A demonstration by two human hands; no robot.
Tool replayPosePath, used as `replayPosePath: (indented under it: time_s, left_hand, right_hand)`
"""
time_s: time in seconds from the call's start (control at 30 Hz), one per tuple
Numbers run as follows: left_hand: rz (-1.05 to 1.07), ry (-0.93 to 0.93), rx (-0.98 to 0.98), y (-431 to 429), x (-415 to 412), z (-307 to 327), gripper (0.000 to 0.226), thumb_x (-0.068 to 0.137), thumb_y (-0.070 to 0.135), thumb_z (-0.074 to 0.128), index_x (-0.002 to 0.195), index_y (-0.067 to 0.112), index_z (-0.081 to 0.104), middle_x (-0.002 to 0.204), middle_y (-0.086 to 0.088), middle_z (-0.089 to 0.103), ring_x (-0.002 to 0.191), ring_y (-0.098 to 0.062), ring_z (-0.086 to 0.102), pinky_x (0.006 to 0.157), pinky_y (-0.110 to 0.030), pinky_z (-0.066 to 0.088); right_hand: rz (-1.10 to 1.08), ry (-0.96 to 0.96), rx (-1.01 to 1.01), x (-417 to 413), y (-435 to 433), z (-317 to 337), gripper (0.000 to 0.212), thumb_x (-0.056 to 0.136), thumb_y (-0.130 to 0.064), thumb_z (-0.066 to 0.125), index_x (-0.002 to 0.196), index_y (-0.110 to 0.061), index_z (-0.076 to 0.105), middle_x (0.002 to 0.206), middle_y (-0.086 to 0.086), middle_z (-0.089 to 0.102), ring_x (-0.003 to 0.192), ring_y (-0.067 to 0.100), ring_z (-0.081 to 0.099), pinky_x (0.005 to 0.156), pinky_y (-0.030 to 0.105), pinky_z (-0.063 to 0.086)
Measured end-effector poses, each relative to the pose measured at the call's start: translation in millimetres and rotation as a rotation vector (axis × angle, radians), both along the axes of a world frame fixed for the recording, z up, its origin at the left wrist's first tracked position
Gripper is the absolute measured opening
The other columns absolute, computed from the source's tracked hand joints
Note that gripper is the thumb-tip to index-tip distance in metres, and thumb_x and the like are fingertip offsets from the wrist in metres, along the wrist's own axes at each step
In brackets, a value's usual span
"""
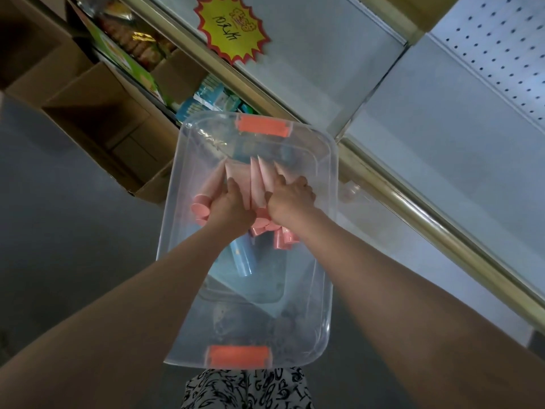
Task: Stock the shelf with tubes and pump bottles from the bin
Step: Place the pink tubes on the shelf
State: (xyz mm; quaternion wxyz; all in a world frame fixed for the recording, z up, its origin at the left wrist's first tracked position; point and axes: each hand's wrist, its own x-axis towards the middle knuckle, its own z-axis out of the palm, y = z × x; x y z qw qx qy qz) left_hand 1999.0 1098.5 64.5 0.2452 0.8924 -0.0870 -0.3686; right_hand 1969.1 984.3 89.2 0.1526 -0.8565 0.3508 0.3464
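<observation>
Grey floor [73, 231] fills the left side of the view, and a black-and-white patterned garment [244, 388] shows at the bottom edge. Just beyond it sits a clear plastic bin [331, 219] with an orange latch at its near end [239, 356] and another at its far end [264, 127]. Both bare arms reach down into it. A pale blue tube [243, 258] lies on the bottom, below the wrists. Past it, the left hand [228, 206] and the right hand [290, 196] sit side by side, each with its fingers curled round a bunch of pink tubes [259, 178]. The tubes' flat crimped ends point away from the person and their round caps point toward the person. A grey metal shelf [442, 137] with a gold front rail [413, 208] runs beside the bin on the right. Open cardboard boxes [97, 113] stand farther off on the left, and a yellow starburst price tag [231, 28] hangs at the top.
</observation>
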Motion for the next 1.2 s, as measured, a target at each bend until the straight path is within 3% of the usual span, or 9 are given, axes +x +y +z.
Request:
replayPosePath:
  time_s: [0.13, 0.27, 0.4, 0.53, 0.67, 0.87, 1.0, 1.1, 1.2]
  left_hand:
    - [0.068, 0.016, -0.027, 3, -1, -3, 0.083, 0.087, 0.022, 0.065, 0.151, 0.016, 0.014, 0.141, -0.022, 0.041, 0.123, -0.039, 0.046, 0.101, -0.047, 0.042]
    - [0.163, 0.083, -0.080, 4, 0, -6, 0.070, 0.094, 0.024, 0.058, 0.149, 0.011, 0.018, 0.138, -0.010, 0.044, 0.113, -0.017, 0.049, 0.074, -0.015, 0.045]
    - [0.290, 0.117, -0.158, 10, -7, -6, 0.056, 0.080, 0.019, 0.070, 0.127, 0.015, 0.040, 0.120, -0.005, 0.055, 0.113, -0.028, 0.056, 0.090, -0.039, 0.049]
    - [0.395, 0.173, -0.275, 11, -19, 14, 0.044, 0.084, 0.009, 0.064, 0.119, 0.013, 0.039, 0.094, 0.002, 0.054, 0.091, -0.019, 0.057, 0.060, -0.019, 0.043]
    - [0.410, 0.121, -0.381, 12, -31, 40, 0.047, 0.091, 0.010, 0.051, 0.136, 0.006, 0.039, 0.100, -0.006, 0.060, 0.079, -0.013, 0.061, 0.048, -0.013, 0.044]
    - [0.420, 0.151, -0.468, 14, -50, 107, 0.042, 0.092, 0.033, 0.051, 0.130, 0.015, 0.050, 0.093, -0.001, 0.057, 0.096, -0.030, 0.061, 0.086, -0.048, 0.053]
    - [0.357, 0.191, -0.501, 14, -63, 139, 0.044, 0.075, 0.047, 0.055, 0.113, 0.023, 0.054, 0.099, -0.008, 0.064, 0.090, -0.031, 0.065, 0.082, -0.056, 0.054]
    - [0.287, 0.142, -0.522, 8, -79, 186, 0.025, 0.094, 0.020, 0.054, 0.116, 0.007, 0.054, 0.084, 0.003, 0.052, 0.078, -0.023, 0.057, 0.081, -0.048, 0.055]
    - [0.190, 0.093, -0.536, 4, -93, 216, 0.015, 0.097, 0.019, 0.050, 0.112, 0.019, 0.052, 0.081, 0.006, 0.052, 0.067, -0.012, 0.052, 0.055, -0.012, 0.048]
  right_hand:
    - [-0.070, -0.109, 0.068, -9, 1, -6, 0.066, 0.097, -0.043, 0.049, 0.152, -0.031, 0.016, 0.136, 0.018, 0.027, 0.120, 0.038, 0.040, 0.102, 0.043, 0.036]
    - [-0.060, -0.255, 0.083, -21, 1, -12, 0.047, 0.102, -0.047, 0.033, 0.140, -0.020, 0.035, 0.126, 0.021, 0.043, 0.116, 0.038, 0.043, 0.093, 0.044, 0.036]
    - [-0.109, -0.457, 0.163, -32, 0, -12, 0.027, 0.103, -0.032, 0.034, 0.126, -0.021, 0.041, 0.103, 0.013, 0.057, 0.095, 0.034, 0.055, 0.073, 0.034, 0.034]
    - [-0.250, -0.463, 0.223, -44, 6, 12, 0.056, 0.102, -0.030, 0.037, 0.153, -0.034, 0.012, 0.098, 0.003, 0.049, 0.083, 0.023, 0.049, 0.068, 0.030, 0.038]
    - [-0.453, -0.463, 0.316, -61, 7, 47, 0.047, 0.101, -0.035, 0.042, 0.142, -0.014, 0.031, 0.109, 0.008, 0.058, 0.090, 0.027, 0.059, 0.061, 0.027, 0.033]
    - [-0.606, -0.556, 0.432, -95, 7, 102, 0.037, 0.098, -0.043, 0.042, 0.114, -0.013, 0.058, 0.104, 0.005, 0.065, 0.086, 0.019, 0.062, 0.069, 0.032, 0.051]
    - [-0.671, -0.676, 0.509, -121, 3, 148, 0.031, 0.097, -0.035, 0.050, 0.120, -0.015, 0.057, 0.109, 0.003, 0.067, 0.090, 0.015, 0.067, 0.081, 0.038, 0.058]
    - [-0.709, -0.788, 0.537, -143, 0, 181, 0.035, 0.093, -0.025, 0.058, 0.124, -0.010, 0.057, 0.115, 0.004, 0.068, 0.095, 0.018, 0.069, 0.080, 0.039, 0.060]
    - [-0.767, -0.879, 0.561, -168, -2, 213, 0.034, 0.093, -0.016, 0.060, 0.126, -0.009, 0.054, 0.116, 0.003, 0.066, 0.094, 0.021, 0.070, 0.064, 0.023, 0.057]
